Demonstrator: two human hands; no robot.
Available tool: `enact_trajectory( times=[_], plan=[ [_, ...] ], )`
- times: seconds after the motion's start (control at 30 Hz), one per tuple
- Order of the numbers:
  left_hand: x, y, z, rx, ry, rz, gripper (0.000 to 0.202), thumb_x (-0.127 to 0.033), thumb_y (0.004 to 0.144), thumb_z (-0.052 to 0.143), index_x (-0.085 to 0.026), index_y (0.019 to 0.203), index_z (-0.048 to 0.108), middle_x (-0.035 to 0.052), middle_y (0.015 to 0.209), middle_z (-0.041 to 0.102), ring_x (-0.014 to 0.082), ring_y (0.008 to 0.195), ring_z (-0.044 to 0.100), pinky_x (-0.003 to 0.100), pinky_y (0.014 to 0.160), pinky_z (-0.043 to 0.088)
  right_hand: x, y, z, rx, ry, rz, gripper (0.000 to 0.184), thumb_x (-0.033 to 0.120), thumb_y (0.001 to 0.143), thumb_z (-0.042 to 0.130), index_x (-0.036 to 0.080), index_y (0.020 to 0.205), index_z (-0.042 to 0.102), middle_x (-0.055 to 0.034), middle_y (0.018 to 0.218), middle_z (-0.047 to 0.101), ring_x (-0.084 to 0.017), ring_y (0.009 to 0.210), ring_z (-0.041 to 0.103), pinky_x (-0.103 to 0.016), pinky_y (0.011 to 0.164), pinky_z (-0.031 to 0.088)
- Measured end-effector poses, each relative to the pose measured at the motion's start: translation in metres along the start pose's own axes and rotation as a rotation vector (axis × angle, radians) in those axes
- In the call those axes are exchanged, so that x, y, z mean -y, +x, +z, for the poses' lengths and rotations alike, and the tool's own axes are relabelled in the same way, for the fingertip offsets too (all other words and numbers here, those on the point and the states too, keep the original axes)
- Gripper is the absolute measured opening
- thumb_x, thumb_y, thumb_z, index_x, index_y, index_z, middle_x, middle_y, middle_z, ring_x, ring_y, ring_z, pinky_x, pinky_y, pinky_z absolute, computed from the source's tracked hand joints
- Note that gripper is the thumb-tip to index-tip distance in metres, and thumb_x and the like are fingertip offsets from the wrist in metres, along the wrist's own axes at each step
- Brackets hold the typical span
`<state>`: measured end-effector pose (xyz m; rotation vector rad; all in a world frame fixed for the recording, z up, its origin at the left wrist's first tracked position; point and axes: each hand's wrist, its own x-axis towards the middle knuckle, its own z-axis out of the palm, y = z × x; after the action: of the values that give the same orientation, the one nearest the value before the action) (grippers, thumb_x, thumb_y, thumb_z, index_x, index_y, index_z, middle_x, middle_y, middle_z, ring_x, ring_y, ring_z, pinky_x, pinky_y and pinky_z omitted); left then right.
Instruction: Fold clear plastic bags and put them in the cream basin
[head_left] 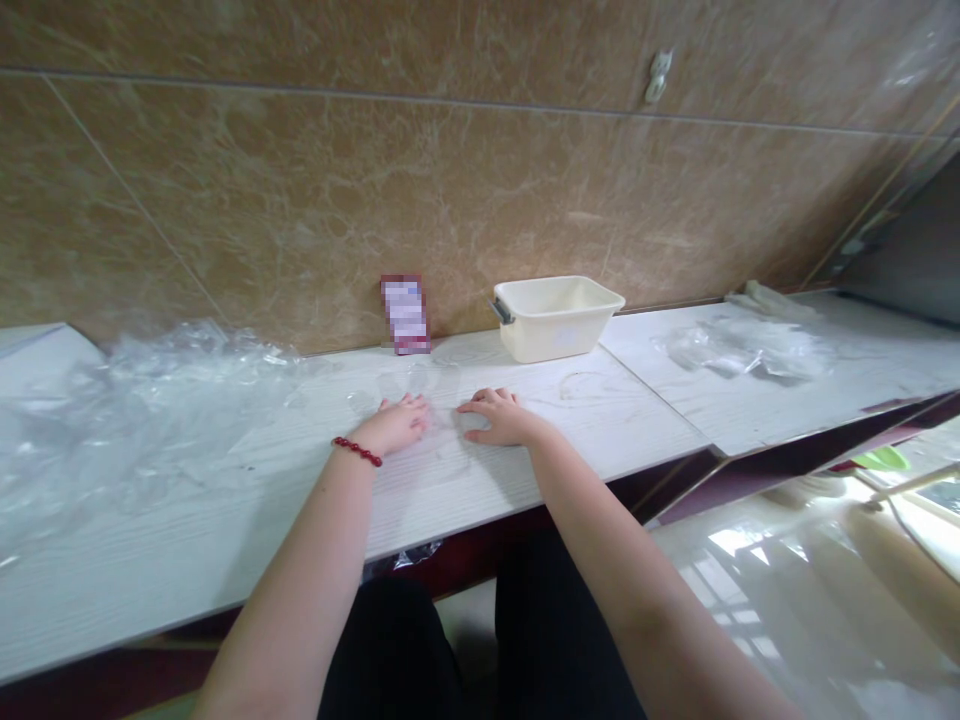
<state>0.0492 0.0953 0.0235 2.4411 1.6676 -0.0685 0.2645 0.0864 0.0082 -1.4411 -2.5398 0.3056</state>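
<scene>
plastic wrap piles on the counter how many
2. A large heap lies on the counter left of the left hand; a smaller one lies right of the white plastic tub. Faint clear bits near the right hand are hard to make out, so more may be there.

Bright glare on glossy floor (757, 590), soft shadow under left hand (394, 424); edges warped, perhaps slightly blurred.

Left of the cream plastic tub (555, 342), a blurred card (406, 315) stands against the brown marble wall tiles (450, 180).

White wood-grain counter (187, 540), red bead bracelet (357, 451).
</scene>
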Motion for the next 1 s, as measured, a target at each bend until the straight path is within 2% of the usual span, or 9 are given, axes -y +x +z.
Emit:
enact_trajectory(
  times=[0.1, 0.17, 0.27, 0.4, 0.5, 0.7, 0.77, 0.93, 1.0],
  plan=[
    [0.040, -0.001, -0.013, -0.269, -0.093, -0.183, 0.045, -0.029, 0.080, 0.030, -0.017, 0.121, 0.043, 0.0063, 0.123, 0.045, 0.0188, 0.113, 0.041, 0.031, 0.094, 0.030, -0.002, 0.000, -0.003, 0.032, 0.014, -0.004, 0.053, 0.058, 0.066, 0.048, 0.039, 0.115, 0.042, -0.0026, 0.120, 0.037, -0.028, 0.106, 0.030, -0.044, 0.087, 0.024],
    [0.068, -0.002, -0.017, -0.393, -0.086, -0.403, 0.048, -0.032, 0.077, 0.034, -0.012, 0.121, 0.043, 0.0109, 0.117, 0.051, 0.0230, 0.106, 0.047, 0.032, 0.089, 0.035, -0.002, 0.000, -0.003, 0.035, 0.015, -0.004, 0.054, 0.059, 0.065, 0.048, 0.039, 0.115, 0.043, -0.0031, 0.120, 0.037, -0.028, 0.107, 0.030, -0.044, 0.087, 0.024],
    [0.099, 0.000, -0.012, -0.354, -0.102, -0.604, 0.051, -0.036, 0.073, 0.039, -0.009, 0.115, 0.048, 0.0151, 0.113, 0.053, 0.0273, 0.103, 0.049, 0.034, 0.085, 0.038, -0.002, -0.001, -0.002, 0.006, 0.026, -0.005, 0.055, 0.061, 0.064, 0.049, 0.037, 0.114, 0.044, -0.0039, 0.118, 0.039, -0.027, 0.106, 0.031, -0.044, 0.086, 0.025],
    [0.112, 0.007, 0.004, -0.371, -0.128, -0.691, 0.054, -0.048, 0.066, 0.044, -0.015, 0.107, 0.055, 0.0164, 0.108, 0.056, 0.0320, 0.096, 0.051, 0.041, 0.076, 0.041, 0.002, 0.007, -0.009, -0.132, 0.041, 0.063, 0.046, 0.057, 0.074, 0.039, 0.032, 0.111, 0.047, -0.0060, 0.113, 0.043, -0.024, 0.104, 0.035, -0.041, 0.083, 0.029],
    [0.107, 0.011, 0.011, -0.416, -0.173, -0.696, 0.049, -0.051, 0.061, 0.049, -0.017, 0.093, 0.062, 0.0174, 0.098, 0.059, 0.0345, 0.089, 0.053, 0.045, 0.070, 0.042, 0.013, 0.026, -0.027, -0.141, -0.024, 0.090, 0.040, 0.051, 0.075, 0.041, 0.029, 0.108, 0.051, -0.0068, 0.111, 0.047, -0.026, 0.104, 0.037, -0.040, 0.081, 0.031],
    [0.095, 0.016, 0.012, -0.609, -0.302, -0.468, 0.020, -0.034, 0.064, 0.049, -0.020, 0.071, 0.062, 0.0095, 0.084, 0.063, 0.0244, 0.083, 0.055, 0.034, 0.071, 0.042, 0.052, 0.083, -0.055, 0.126, -0.134, -0.008, 0.033, 0.035, 0.074, 0.048, 0.019, 0.101, 0.057, -0.0091, 0.097, 0.058, -0.023, 0.093, 0.050, -0.034, 0.080, 0.035],
    [0.092, 0.017, 0.011, -0.622, -0.337, -0.418, 0.022, -0.032, 0.068, 0.044, -0.019, 0.076, 0.060, 0.0072, 0.082, 0.062, 0.0198, 0.079, 0.056, 0.029, 0.070, 0.042, 0.062, 0.098, -0.045, 0.073, -0.062, -0.026, 0.029, 0.030, 0.073, 0.049, 0.017, 0.097, 0.058, -0.0080, 0.094, 0.059, -0.020, 0.088, 0.052, -0.030, 0.077, 0.037],
    [0.083, 0.020, 0.008, -0.696, -0.516, -0.271, 0.024, -0.035, 0.072, 0.043, -0.018, 0.081, 0.056, 0.0038, 0.077, 0.061, 0.0143, 0.073, 0.056, 0.024, 0.066, 0.043, 0.069, 0.115, 0.003, -0.291, 0.286, -0.032, 0.031, 0.026, 0.074, 0.047, 0.017, 0.103, 0.050, -0.0028, 0.093, 0.060, -0.013, 0.080, 0.054, -0.023, 0.072, 0.040],
    [0.078, 0.021, 0.008, -0.718, -0.591, -0.195, 0.026, -0.037, 0.070, 0.046, -0.017, 0.085, 0.055, 0.0037, 0.076, 0.060, 0.0140, 0.071, 0.056, 0.024, 0.065, 0.043, 0.067, 0.117, 0.018, -0.320, 0.345, -0.087, 0.036, 0.022, 0.072, 0.049, 0.018, 0.108, 0.045, -0.0025, 0.100, 0.058, -0.011, 0.080, 0.054, -0.023, 0.073, 0.040]
  ],
)
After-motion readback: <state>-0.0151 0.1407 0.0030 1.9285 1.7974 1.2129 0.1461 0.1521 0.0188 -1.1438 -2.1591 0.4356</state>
